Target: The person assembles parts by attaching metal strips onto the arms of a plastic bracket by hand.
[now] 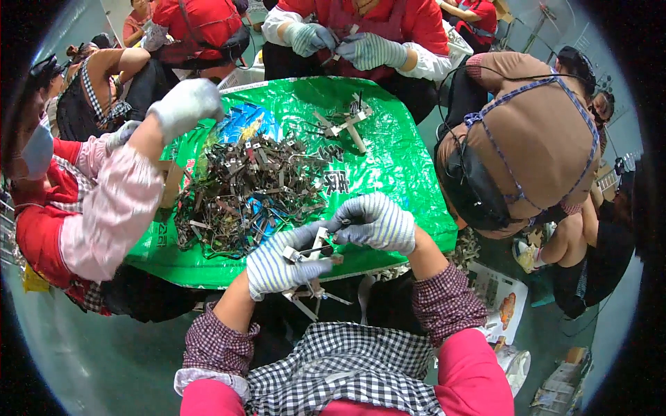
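Observation:
In a striped grey-white glove, my left hand (pixel 277 267) is closed around a white branched plastic piece (pixel 319 243) with dark, thin parts on it. Some of its pale arms stick out below the hand, over my lap. My right hand (pixel 378 223), gloved alike, is closed at the upper end of that piece. Its fingertips pinch a small dark part that I cannot make out clearly. Just beyond both hands lies a heap of small metal parts (pixel 253 180), thin strips and clips, on the green plastic sheet (pixel 395 166).
A similar white branched piece (pixel 354 128) rests on the sheet's far right. At the left, a co-worker's gloved hand (pixel 186 104) is raised over the sheet. Another person's gloved hands (pixel 374 52) work at the far edge. Someone in brown (pixel 534 132) sits close on the right.

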Available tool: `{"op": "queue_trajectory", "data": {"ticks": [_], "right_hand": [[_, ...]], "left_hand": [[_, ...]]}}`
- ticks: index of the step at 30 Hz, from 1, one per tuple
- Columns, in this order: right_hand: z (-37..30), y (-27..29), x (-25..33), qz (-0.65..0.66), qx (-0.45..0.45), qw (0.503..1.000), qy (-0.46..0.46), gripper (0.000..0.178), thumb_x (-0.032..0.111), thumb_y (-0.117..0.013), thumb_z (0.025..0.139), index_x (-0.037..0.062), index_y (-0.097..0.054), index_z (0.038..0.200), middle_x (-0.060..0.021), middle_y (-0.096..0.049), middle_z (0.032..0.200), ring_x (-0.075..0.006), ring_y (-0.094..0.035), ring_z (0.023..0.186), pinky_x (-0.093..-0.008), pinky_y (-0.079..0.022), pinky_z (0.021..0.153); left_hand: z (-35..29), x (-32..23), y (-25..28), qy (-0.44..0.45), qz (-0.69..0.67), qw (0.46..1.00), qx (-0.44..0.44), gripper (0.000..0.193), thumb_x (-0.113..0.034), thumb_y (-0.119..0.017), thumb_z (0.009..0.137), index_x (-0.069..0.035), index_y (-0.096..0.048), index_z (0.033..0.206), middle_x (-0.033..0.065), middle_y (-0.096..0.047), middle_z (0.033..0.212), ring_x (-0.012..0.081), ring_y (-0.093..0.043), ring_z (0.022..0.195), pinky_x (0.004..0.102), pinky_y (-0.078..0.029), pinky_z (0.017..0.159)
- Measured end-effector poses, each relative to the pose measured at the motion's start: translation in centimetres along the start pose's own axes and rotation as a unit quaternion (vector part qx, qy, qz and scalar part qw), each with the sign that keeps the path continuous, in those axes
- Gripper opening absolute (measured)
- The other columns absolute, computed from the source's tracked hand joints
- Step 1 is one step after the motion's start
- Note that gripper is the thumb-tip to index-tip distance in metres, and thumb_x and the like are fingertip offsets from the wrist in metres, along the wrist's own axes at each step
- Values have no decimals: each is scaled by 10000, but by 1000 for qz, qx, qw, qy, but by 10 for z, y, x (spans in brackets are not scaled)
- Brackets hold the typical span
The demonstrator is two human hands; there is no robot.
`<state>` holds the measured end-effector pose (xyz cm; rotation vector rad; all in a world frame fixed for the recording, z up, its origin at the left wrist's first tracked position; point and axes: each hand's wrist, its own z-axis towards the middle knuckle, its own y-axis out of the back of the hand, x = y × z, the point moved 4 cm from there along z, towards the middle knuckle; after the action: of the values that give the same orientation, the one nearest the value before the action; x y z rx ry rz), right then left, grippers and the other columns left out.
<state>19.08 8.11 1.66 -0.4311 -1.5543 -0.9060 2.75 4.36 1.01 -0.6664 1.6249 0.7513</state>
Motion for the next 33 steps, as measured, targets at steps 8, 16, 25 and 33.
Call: {"op": "queue_trajectory", "data": {"ticks": [8, 16, 25, 33], "right_hand": [[-11, -3, 16, -50, 44, 998, 6, 202, 144, -682, 752, 36, -628, 913, -59, -640, 773, -114, -579, 696, -268, -471, 659], [-12, -10, 12, -47, 16, 999, 17, 209, 143, -675, 751, 38, -614, 921, -74, -626, 766, -156, -588, 685, -286, -469, 642], [-12, -6, 15, -49, -11, 998, 39, 264, 187, -698, 724, 48, -612, 930, -70, -636, 830, -157, -609, 758, -285, -474, 679], [-3, 4, 15, -49, -65, 994, 68, 394, 242, -754, 672, 42, -596, 973, -41, -606, 845, -128, -567, 760, -268, -464, 695]], "left_hand": [[-15, 4, 6, -34, -39, 976, 211, 697, -180, -594, 809, -49, -214, 1379, 87, -454, 1275, 159, -462, 1116, 313, -356, 952], [-2, 11, 3, 74, -92, 993, 30, 320, -190, -592, 840, -3, -556, 1096, 32, -607, 903, 83, -543, 797, 237, -454, 715], [-1, 13, -4, 82, -109, 991, -11, 348, -245, -665, 783, 14, -578, 998, 12, -583, 782, 58, -513, 705, 220, -433, 630], [3, 13, -2, 16, -155, 986, -56, 353, -183, -663, 781, -14, -562, 1074, 19, -598, 895, 80, -535, 814, 241, -443, 730]]}}
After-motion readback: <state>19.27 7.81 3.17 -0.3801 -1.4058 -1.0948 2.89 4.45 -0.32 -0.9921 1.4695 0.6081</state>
